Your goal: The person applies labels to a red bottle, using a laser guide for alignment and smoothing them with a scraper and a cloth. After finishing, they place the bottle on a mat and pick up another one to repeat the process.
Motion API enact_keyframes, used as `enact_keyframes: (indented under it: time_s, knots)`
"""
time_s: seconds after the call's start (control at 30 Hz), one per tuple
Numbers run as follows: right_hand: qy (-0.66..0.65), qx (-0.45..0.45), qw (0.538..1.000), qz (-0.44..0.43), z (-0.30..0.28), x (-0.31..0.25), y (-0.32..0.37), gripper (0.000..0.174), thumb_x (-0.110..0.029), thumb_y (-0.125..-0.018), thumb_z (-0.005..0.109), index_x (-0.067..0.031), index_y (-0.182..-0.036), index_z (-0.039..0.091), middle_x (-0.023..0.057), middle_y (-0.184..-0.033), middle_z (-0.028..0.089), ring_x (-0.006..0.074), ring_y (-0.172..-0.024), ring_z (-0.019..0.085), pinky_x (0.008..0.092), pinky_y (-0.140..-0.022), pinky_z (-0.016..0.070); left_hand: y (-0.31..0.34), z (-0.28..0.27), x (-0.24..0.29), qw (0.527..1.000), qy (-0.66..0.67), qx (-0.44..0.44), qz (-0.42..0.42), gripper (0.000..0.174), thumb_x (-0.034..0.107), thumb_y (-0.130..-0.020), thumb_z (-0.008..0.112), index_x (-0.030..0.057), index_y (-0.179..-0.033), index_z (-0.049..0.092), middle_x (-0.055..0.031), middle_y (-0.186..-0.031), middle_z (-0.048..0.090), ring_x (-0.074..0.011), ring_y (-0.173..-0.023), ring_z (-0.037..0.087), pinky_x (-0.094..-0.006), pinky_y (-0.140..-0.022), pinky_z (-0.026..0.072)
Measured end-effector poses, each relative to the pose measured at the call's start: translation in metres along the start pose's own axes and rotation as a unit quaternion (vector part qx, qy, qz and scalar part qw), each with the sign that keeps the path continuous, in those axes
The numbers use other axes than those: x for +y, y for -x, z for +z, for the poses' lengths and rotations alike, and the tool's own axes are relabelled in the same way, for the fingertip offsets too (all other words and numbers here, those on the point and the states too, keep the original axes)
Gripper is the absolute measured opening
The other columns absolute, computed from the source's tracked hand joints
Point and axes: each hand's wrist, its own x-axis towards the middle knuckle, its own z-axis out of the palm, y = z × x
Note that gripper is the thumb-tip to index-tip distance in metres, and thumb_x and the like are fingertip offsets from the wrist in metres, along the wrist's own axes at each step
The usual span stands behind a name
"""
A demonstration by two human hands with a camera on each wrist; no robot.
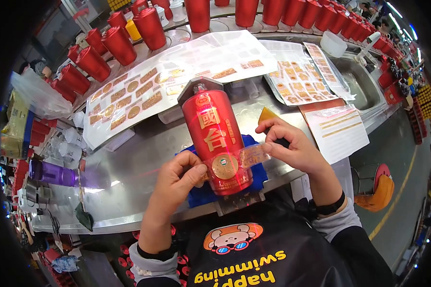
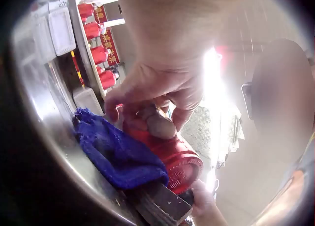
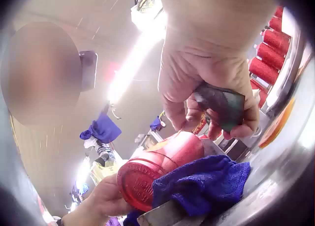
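Note:
A red bottle (image 1: 210, 129) with gold characters and a round gold emblem lies tilted on a blue cloth (image 1: 259, 176), its base towards the person. The left hand (image 1: 177, 177) grips its lower left side, thumb beside a small gold piece. With thumb and forefinger, the right hand (image 1: 294, 148) pinches the end of a clear film with gold print (image 1: 254, 155), whose other end touches the bottle's lower right side. A dark flat piece (image 3: 221, 107) is tucked in the right hand. The bottle's base (image 2: 184, 173) shows in the left wrist view.
Printed gold sticker sheets (image 1: 129, 95) lie behind the bottle, with more sheets (image 1: 301, 81) to the right. Red bottles (image 1: 151, 28) line the back. A purple container (image 1: 52, 173) lies left; a sink (image 1: 361, 86) is at the right. A metal block (image 1: 237, 202) sits at the front edge.

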Motion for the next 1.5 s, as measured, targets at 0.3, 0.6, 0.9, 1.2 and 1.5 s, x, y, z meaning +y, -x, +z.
enact_keyframes:
  time_s: [0.3,0.6,0.9,1.2,1.5]
  knots:
    - [-0.001,-0.006,1.000,-0.010,-0.001,0.003,-0.002,0.016,-0.018,-0.085,0.069,-0.0070,-0.078,0.060,0.0083,-0.104,0.061,0.0169,-0.089,0.056,0.0289,-0.075,0.0426,-0.001,-0.001,-0.002,1.000,0.008,-0.004,0.001,0.020,0.021,-0.095,0.063,0.0039,-0.088,0.055,-0.0011,-0.076,0.058,-0.0080,-0.069,0.052,-0.0236,-0.064,0.0427]
    - [0.008,-0.006,1.000,-0.012,-0.002,0.006,-0.003,0.016,-0.018,-0.085,0.070,-0.0066,-0.079,0.061,0.0079,-0.105,0.061,0.0148,-0.087,0.055,0.0269,-0.071,0.0421,0.002,-0.007,-0.008,1.000,-0.016,0.017,-0.017,0.035,0.034,-0.091,0.066,0.0017,-0.100,0.057,-0.0062,-0.091,0.062,-0.0117,-0.084,0.057,-0.0268,-0.077,0.0458]
    - [-0.017,-0.017,1.000,0.013,-0.002,0.000,-0.004,0.015,-0.018,-0.086,0.069,-0.0063,-0.081,0.061,0.0081,-0.107,0.061,0.0154,-0.091,0.056,0.0276,-0.076,0.0437,0.027,0.043,-0.011,0.824,-0.494,0.130,0.246,0.104,0.058,-0.080,0.071,-0.0063,-0.147,0.024,-0.0309,-0.150,0.030,-0.0394,-0.134,0.039,-0.0452,-0.111,0.0291]
    - [-0.065,-0.049,0.997,0.014,-0.003,-0.009,-0.003,0.016,-0.019,-0.088,0.068,-0.0058,-0.084,0.060,0.0101,-0.115,0.058,0.0165,-0.100,0.055,0.0298,-0.087,0.0429,0.012,0.041,-0.058,0.944,-0.202,0.130,0.226,0.112,0.062,-0.076,0.071,-0.0077,-0.148,0.021,-0.0272,-0.145,0.038,-0.0411,-0.133,0.040,-0.0500,-0.115,0.0185]
    - [-0.081,-0.069,0.994,0.002,0.002,-0.010,-0.009,0.017,-0.020,-0.087,0.068,-0.0055,-0.084,0.061,0.0110,-0.112,0.059,0.0189,-0.103,0.056,0.0323,-0.091,0.0420,0.014,0.025,-0.067,0.967,-0.172,0.080,0.167,0.113,0.068,-0.078,0.066,-0.0036,-0.151,0.017,-0.0270,-0.152,0.026,-0.0370,-0.145,0.020,-0.0467,-0.117,0.0134]
